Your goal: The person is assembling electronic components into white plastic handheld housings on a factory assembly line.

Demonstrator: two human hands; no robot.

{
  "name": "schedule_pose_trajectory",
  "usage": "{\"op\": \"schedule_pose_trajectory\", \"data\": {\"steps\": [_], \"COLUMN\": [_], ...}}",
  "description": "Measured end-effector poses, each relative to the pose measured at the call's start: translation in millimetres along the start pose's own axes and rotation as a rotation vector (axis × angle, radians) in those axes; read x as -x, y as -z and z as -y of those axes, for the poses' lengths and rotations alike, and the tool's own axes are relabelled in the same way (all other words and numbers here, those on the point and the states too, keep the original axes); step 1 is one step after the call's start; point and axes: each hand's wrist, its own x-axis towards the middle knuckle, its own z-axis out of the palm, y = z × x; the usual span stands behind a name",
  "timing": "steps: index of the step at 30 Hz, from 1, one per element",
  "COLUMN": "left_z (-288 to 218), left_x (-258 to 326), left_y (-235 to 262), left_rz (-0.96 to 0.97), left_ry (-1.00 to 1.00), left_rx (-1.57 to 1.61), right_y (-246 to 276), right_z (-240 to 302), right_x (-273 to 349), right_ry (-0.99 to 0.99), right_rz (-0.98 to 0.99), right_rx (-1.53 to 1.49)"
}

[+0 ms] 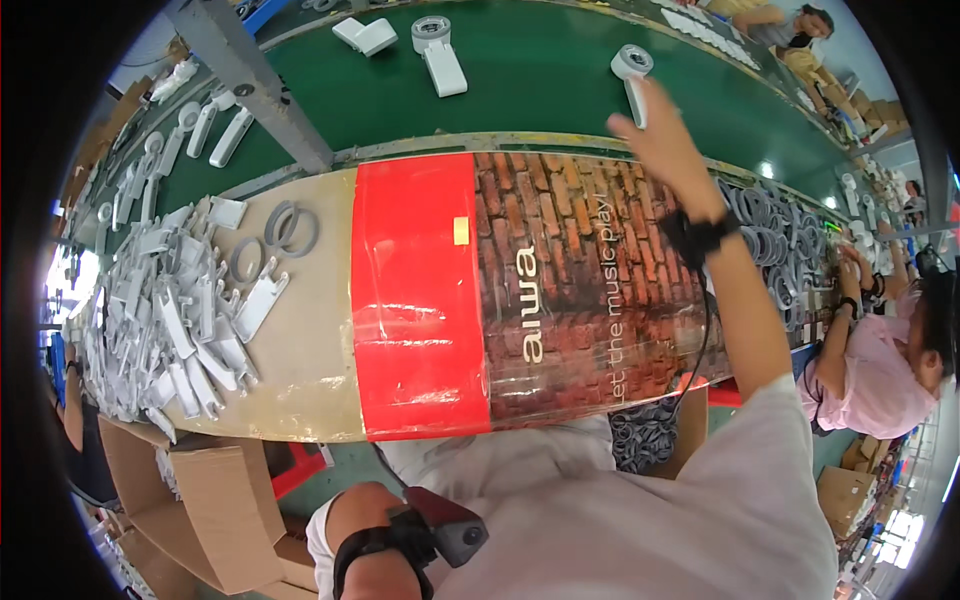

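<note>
My right hand [668, 145] reaches over the far edge of the bench onto the green belt, its thumb apart from the stretched, slightly blurred fingers. Right beside those fingers lies a white handle with a round grey-ringed head [632, 62]. Whether they touch it I cannot tell. My left forearm [362, 508] is bent low in front of my body, a strap and a small dark camera [460, 532] on it. The left hand itself does not show. A pile of white plastic handle shells [180, 310] covers the bench's left end, with several loose grey rings [292, 228] alongside.
On the belt [540, 100] lie another ring-headed white handle [440, 60] and a white piece [366, 36]. A metal post [250, 80] rises at left. Grey rings [775, 235] are heaped at right, near a person in pink [875, 375]. An opened carton [225, 510] stands lower left.
</note>
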Motion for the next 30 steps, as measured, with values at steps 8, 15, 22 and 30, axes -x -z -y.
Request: {"op": "schedule_pose_trajectory", "data": {"steps": [8, 15, 22, 30], "left_z": [-55.2, -7.3, 14.3, 110.2], "left_x": [70.6, 55.8, 80.4, 109.1], "left_y": [29.2, 7.2, -1.1, 5.4], "left_rz": [-0.144, -0.232, -0.350, -0.017], "left_ry": [0.223, 0.188, 0.071, 0.472], "left_rx": [0.298, 0.352, 0.340, -0.100], "right_y": [38.5, 135.4, 137.7, 154.3], "right_z": [170.5, 189.6, 199.7, 224.1], "right_x": [139.2, 84.2, 92.8, 67.9], "right_ry": [0.028, 0.386, 0.573, 0.937], "right_rz": [0.701, -0.373, -0.518, -0.666], "right_rx": [-0.464, -0.596, -0.617, -0.548]}}
